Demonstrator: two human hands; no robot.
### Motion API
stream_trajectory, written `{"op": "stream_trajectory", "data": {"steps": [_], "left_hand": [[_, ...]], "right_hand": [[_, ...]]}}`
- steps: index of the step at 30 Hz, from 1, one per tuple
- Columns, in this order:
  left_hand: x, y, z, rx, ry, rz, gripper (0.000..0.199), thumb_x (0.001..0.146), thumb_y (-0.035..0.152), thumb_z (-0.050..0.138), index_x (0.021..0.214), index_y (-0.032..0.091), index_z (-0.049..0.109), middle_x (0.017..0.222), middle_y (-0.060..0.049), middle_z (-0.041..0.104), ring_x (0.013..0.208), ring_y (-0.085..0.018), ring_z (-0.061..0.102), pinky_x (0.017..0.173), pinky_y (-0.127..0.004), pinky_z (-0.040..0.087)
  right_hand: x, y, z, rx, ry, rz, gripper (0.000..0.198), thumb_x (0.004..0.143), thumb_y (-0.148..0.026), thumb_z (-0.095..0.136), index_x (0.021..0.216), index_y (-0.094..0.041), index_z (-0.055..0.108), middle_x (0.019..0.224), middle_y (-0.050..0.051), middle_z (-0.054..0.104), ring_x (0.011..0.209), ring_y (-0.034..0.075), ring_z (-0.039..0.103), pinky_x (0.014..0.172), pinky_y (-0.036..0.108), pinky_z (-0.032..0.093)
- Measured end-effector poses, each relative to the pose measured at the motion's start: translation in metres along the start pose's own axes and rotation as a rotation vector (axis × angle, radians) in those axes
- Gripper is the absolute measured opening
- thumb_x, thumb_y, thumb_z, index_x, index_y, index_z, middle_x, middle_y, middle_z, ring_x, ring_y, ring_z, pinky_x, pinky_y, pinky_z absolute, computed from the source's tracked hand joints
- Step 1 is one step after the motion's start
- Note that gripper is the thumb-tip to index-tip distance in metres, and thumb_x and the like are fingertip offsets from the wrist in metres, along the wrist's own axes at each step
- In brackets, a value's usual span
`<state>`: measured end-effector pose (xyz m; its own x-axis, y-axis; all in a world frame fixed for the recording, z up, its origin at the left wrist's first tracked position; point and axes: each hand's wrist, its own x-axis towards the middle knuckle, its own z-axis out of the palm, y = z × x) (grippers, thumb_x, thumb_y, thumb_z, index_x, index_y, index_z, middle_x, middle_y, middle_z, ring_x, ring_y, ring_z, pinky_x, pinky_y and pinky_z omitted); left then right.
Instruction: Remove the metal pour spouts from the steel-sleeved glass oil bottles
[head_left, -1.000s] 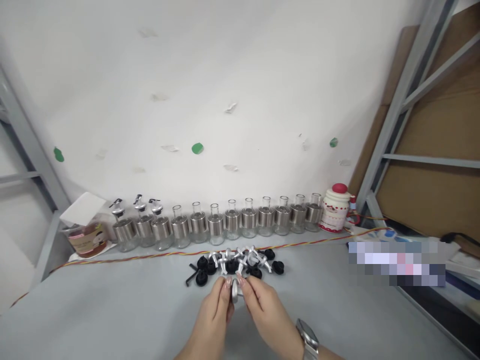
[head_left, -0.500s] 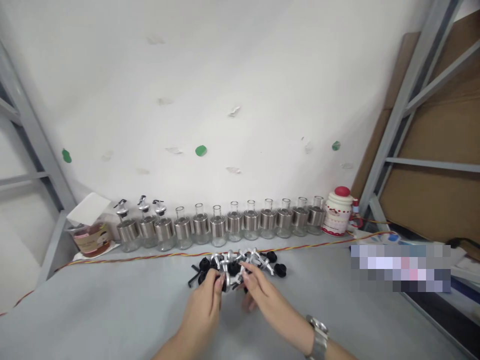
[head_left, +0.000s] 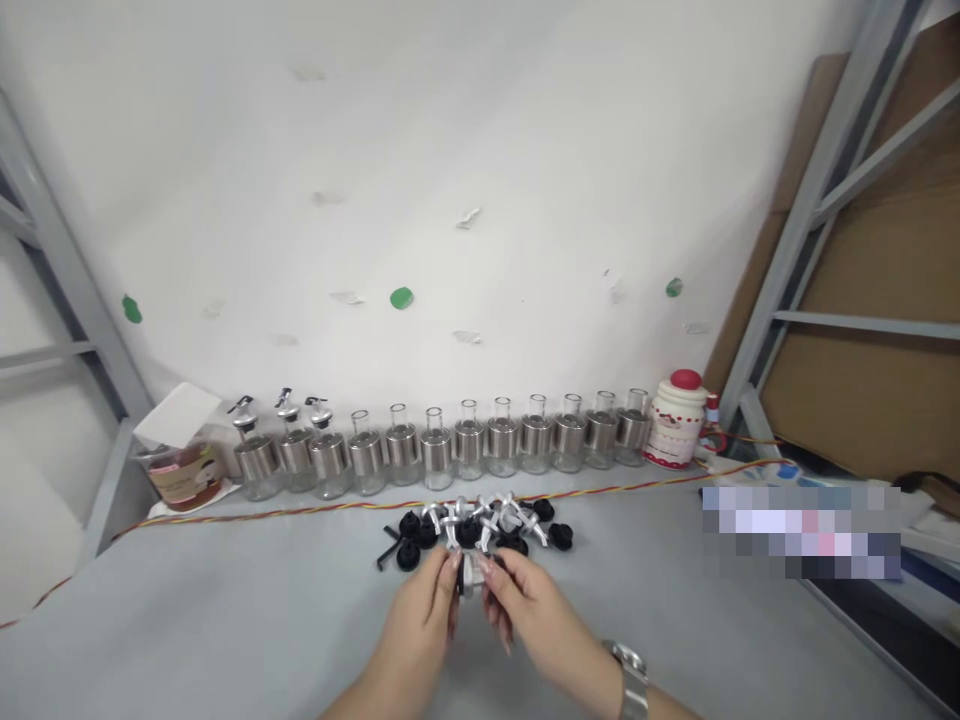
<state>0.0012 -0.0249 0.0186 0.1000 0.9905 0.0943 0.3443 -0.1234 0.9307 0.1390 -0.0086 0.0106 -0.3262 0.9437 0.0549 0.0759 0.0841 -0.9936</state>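
Observation:
Between my two hands is a silver-and-black bottle pourer [head_left: 472, 575], held above the near side of the table. My left hand [head_left: 421, 605] grips its black end with thumb and fingers. My right hand [head_left: 529, 598], with a watch [head_left: 628, 665] on the wrist, pinches the silver end from the other side; fingers partly hide the piece. Just beyond lies a pile of loose silver pourer spouts [head_left: 510, 512] and black stoppers [head_left: 409, 555]. A black stopper [head_left: 560, 537] sits at the pile's right edge.
Along the wall stands a row of several steel-sleeved glass bottles [head_left: 436, 450]; the three leftmost carry pourers [head_left: 319, 410]. A plastic tub [head_left: 184, 480] is at left, a white jar with red lid [head_left: 673, 425] at right. A red-yellow twisted cord [head_left: 337, 508] crosses the grey table [head_left: 225, 620].
My right hand has moved from the pile back toward my left hand, and its fingers now close on the pourer. My left hand has shifted slightly right and nearer with it.

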Motion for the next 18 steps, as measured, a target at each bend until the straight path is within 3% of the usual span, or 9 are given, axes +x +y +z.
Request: {"op": "stream_trajectory", "data": {"steps": [3,6,8,10,12,14,16,18], "left_hand": [[0.007,-0.001,-0.001,-0.159,-0.046,-0.136,0.042,0.078,0.058,0.030,0.069,0.019,0.044,0.041,0.009,0.036,0.034,-0.007,0.034,0.034,-0.018,0.027],[0.014,-0.007,-0.005,-0.176,-0.113,-0.221,0.051,0.069,0.068,0.029,0.061,0.020,0.041,0.031,0.010,0.032,0.024,-0.007,0.029,0.028,-0.019,0.024],[0.017,-0.010,-0.005,-0.141,-0.134,-0.242,0.054,0.065,0.072,0.029,0.056,0.020,0.040,0.028,0.010,0.031,0.021,-0.008,0.029,0.027,-0.020,0.025],[0.017,-0.011,-0.004,-0.086,-0.121,-0.239,0.055,0.065,0.073,0.027,0.054,0.020,0.040,0.028,0.009,0.032,0.021,-0.009,0.031,0.027,-0.021,0.027],[0.015,-0.008,-0.004,-0.003,-0.069,-0.208,0.055,0.070,0.070,0.021,0.057,0.020,0.040,0.029,0.009,0.033,0.023,-0.010,0.034,0.030,-0.022,0.029],[0.015,-0.002,-0.010,0.105,0.020,-0.150,0.053,0.077,0.063,0.012,0.063,0.020,0.041,0.035,0.007,0.038,0.030,-0.012,0.043,0.036,-0.023,0.035],[0.018,0.003,-0.026,0.243,0.131,-0.081,0.049,0.081,0.055,0.007,0.070,0.020,0.040,0.047,0.004,0.047,0.047,-0.014,0.053,0.050,-0.025,0.041],[0.023,0.005,-0.047,0.426,0.247,-0.038,0.044,0.084,0.049,0.009,0.074,0.021,0.041,0.063,-0.001,0.053,0.065,-0.017,0.056,0.063,-0.029,0.041]], "right_hand": [[-0.007,-0.005,-0.006,-0.462,0.053,-0.268,0.029,0.087,-0.037,0.033,0.068,-0.019,0.043,0.060,0.000,0.051,0.054,0.012,0.049,0.052,0.024,0.038],[-0.010,-0.007,-0.013,-0.873,0.031,-0.554,0.022,0.088,-0.023,0.031,0.076,-0.017,0.049,0.073,0.005,0.056,0.067,0.017,0.050,0.061,0.028,0.038],[-0.009,-0.010,-0.016,-1.035,-0.028,-0.689,0.023,0.087,-0.018,0.031,0.079,-0.017,0.052,0.075,0.007,0.057,0.069,0.019,0.050,0.063,0.030,0.037],[-0.010,-0.013,-0.016,-1.078,-0.052,-0.730,0.024,0.087,-0.019,0.030,0.078,-0.017,0.053,0.075,0.007,0.058,0.070,0.020,0.050,0.063,0.032,0.036],[-0.010,-0.015,-0.013,-0.956,0.006,-0.618,0.026,0.088,-0.026,0.031,0.073,-0.018,0.051,0.071,0.006,0.057,0.067,0.019,0.051,0.061,0.031,0.037],[-0.008,-0.016,-0.010,-0.651,0.084,-0.342,0.033,0.088,-0.037,0.029,0.066,-0.018,0.046,0.057,0.002,0.053,0.054,0.015,0.050,0.051,0.027,0.038],[-0.004,-0.014,-0.010,-0.295,0.107,-0.084,0.039,0.086,-0.048,0.027,0.062,-0.019,0.040,0.045,-0.003,0.046,0.039,0.011,0.044,0.039,0.022,0.035],[0.001,-0.010,-0.011,-0.050,0.072,0.013,0.041,0.082,-0.054,0.030,0.061,-0.019,0.039,0.042,-0.005,0.044,0.033,0.009,0.041,0.034,0.020,0.033]]}}
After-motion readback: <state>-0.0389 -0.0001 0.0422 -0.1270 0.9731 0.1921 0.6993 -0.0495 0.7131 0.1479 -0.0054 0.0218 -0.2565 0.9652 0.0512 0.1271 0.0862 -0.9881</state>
